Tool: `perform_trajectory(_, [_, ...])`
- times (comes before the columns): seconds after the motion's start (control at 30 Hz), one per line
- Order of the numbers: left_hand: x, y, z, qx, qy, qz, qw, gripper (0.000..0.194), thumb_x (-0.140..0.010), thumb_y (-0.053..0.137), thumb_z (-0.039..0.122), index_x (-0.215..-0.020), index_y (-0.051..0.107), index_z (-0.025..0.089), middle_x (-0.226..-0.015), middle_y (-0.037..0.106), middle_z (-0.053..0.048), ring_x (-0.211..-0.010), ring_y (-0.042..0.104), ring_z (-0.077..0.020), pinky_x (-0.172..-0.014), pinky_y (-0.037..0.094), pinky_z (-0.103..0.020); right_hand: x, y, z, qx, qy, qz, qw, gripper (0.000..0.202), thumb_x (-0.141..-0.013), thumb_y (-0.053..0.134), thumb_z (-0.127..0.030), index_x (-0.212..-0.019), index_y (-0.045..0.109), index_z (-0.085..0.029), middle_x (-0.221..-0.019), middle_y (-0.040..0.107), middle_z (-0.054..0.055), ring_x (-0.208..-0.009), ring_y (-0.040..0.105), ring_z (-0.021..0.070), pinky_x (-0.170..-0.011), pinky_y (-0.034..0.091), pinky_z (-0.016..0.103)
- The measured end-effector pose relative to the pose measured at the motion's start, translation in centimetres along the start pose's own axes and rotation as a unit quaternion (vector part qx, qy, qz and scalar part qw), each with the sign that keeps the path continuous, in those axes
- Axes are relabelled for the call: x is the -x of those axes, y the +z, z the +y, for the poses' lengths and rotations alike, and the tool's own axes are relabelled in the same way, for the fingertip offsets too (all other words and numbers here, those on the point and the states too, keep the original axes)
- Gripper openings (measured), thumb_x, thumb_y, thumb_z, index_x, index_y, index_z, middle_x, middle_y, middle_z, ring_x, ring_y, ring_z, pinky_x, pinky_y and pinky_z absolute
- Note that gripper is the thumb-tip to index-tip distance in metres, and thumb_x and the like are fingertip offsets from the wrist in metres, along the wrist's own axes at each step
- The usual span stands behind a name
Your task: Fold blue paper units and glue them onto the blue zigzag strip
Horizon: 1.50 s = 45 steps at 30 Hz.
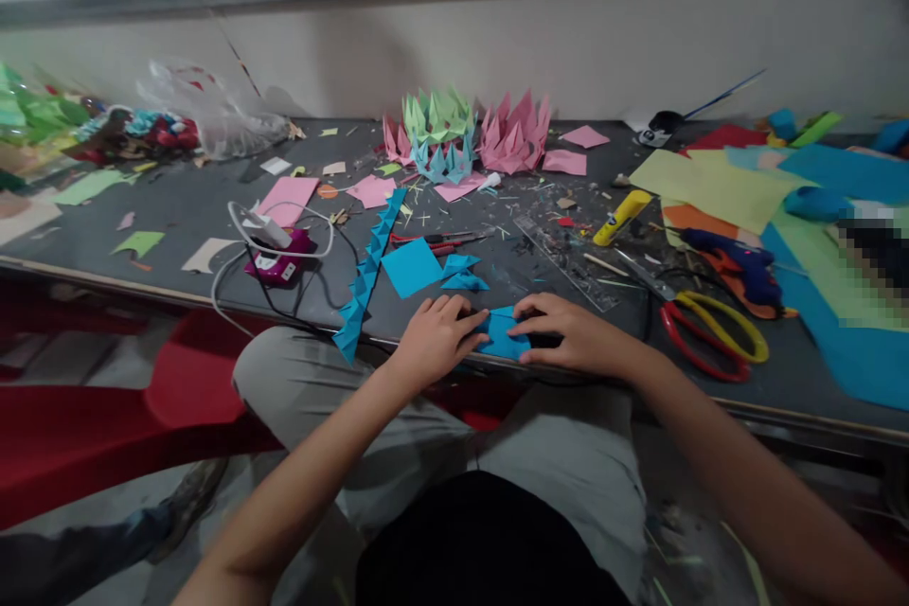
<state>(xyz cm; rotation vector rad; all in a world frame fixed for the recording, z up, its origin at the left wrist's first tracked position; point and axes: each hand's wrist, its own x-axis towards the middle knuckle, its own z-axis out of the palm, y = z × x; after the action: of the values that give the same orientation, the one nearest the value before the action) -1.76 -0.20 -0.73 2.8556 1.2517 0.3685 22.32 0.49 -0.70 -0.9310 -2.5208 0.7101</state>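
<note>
A small piece of blue paper [503,337] with folds in it lies at the table's front edge, between my two hands. My left hand [441,329] grips its left side, fingers bent and pressed near the edge. From the right, my right hand [572,333] has its thumb and forefinger closed on the other side of the paper. Just beyond lie a flat blue square [412,267] and small folded blue pieces [464,273]. A zigzag strip of joined blue folded pieces [369,270] reaches over the edge left of my hands.
Scissors [714,331], a glue gun [739,260], a yellow tube [622,216] and a clear ruler [564,260] lie to the right. A purple power adapter [280,263] with cables stands left. Folded paper crowns [515,137] stand by the wall. A red chair [191,369] is at left.
</note>
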Motion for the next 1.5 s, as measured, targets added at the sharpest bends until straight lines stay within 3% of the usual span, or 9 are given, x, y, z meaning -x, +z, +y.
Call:
perform_trajectory(0.1, [-0.8,0.2,-0.5,0.006,-0.030,0.025,0.999,0.027,-0.087,0.048,0.030,-0.112,0.058,0.022,-0.103,0.057,-0.005,-0.093,0.052,-0.0207,-0.075,0.039,-0.032,-0.3,0.3,0.2,-0.017,-0.009,-0.005,1.000,0.020,-0.079,0.059,-0.038,-0.085,0.067,-0.021,-0.100,0.059,0.007,-0.095,0.055,0.0193,-0.085,0.044,0.034])
perform_trajectory(0.23, [-1.4,0.6,0.3,0.027,-0.043,0.085,0.995,0.019,-0.087,0.046,0.019,-0.099,0.061,0.018,-0.097,0.060,-0.005,-0.088,0.053,-0.0192,-0.074,0.041,-0.031,-0.2,0.7,0.6,-0.034,0.007,0.023,0.999,0.019,-0.084,0.053,-0.035,-0.089,0.066,-0.022,-0.092,0.063,0.005,-0.088,0.058,0.0164,-0.082,0.046,0.030])
perform_trajectory(0.37, [-0.9,0.8,2.4,0.059,-0.050,0.136,0.988,0.022,-0.087,0.046,0.031,-0.090,0.062,0.016,-0.090,0.061,-0.006,-0.081,0.053,-0.0193,-0.071,0.041,-0.031,0.0,1.3,0.5,-0.028,0.018,0.064,0.997,0.021,-0.087,0.048,-0.033,-0.091,0.066,-0.022,-0.089,0.063,0.005,-0.085,0.059,0.0157,-0.080,0.047,0.029])
perform_trajectory(0.5, [-0.4,0.7,3.5,0.103,-0.070,0.105,0.987,0.039,-0.080,0.052,0.051,-0.094,0.061,0.015,-0.091,0.061,-0.007,-0.082,0.053,-0.0206,-0.071,0.041,-0.033,-0.1,1.3,0.1,-0.030,0.032,0.058,0.997,0.020,-0.086,0.049,-0.030,-0.093,0.066,-0.022,-0.091,0.062,0.005,-0.086,0.059,0.0159,-0.080,0.047,0.030])
perform_trajectory(0.83, [-1.5,1.1,1.4,0.171,-0.012,0.029,0.985,0.013,-0.085,0.053,0.025,-0.094,0.061,0.020,-0.104,0.063,-0.003,-0.100,0.053,-0.0187,-0.082,0.040,-0.033,0.2,-0.5,1.0,0.000,0.004,0.024,1.000,0.021,-0.081,0.051,-0.020,-0.097,0.065,-0.024,-0.109,0.059,0.006,-0.105,0.051,0.0203,-0.091,0.041,0.040])
perform_trajectory(0.97, [-1.8,1.2,1.0,0.132,0.013,0.066,0.989,0.013,-0.086,0.051,0.021,-0.093,0.062,0.019,-0.109,0.061,-0.004,-0.108,0.049,-0.0202,-0.089,0.038,-0.035,0.0,0.1,1.1,0.026,-0.021,0.023,0.999,0.019,-0.085,0.049,-0.024,-0.088,0.067,-0.021,-0.097,0.064,0.007,-0.092,0.055,0.0194,-0.083,0.044,0.037])
perform_trajectory(1.07, [-1.3,1.3,1.6,0.097,-0.015,0.094,0.991,0.016,-0.088,0.047,0.024,-0.087,0.062,0.019,-0.098,0.063,-0.004,-0.095,0.053,-0.0192,-0.080,0.040,-0.033,0.0,0.8,0.4,0.053,-0.022,0.031,0.998,0.021,-0.087,0.047,-0.027,-0.088,0.067,-0.020,-0.093,0.064,0.007,-0.087,0.056,0.0190,-0.080,0.044,0.036])
perform_trajectory(1.17, [-0.6,1.4,2.4,0.138,-0.035,0.066,0.988,0.015,-0.086,0.051,0.026,-0.083,0.063,0.018,-0.084,0.065,-0.002,-0.078,0.054,-0.0159,-0.071,0.041,-0.030,0.2,1.3,-0.4,0.061,-0.002,0.042,0.997,0.022,-0.088,0.047,-0.029,-0.089,0.067,-0.021,-0.091,0.064,0.007,-0.085,0.055,0.0193,-0.077,0.044,0.036])
perform_trajectory(1.5, [-0.3,1.7,1.8,0.291,-0.077,0.071,0.951,0.005,-0.077,0.064,0.023,-0.074,0.068,0.019,-0.082,0.066,-0.002,-0.079,0.059,-0.0142,-0.073,0.045,-0.027,-0.6,1.4,-1.2,-0.019,0.087,0.072,0.993,0.013,-0.082,0.055,-0.026,-0.075,0.064,-0.021,-0.086,0.061,0.004,-0.081,0.055,0.0168,-0.077,0.042,0.033])
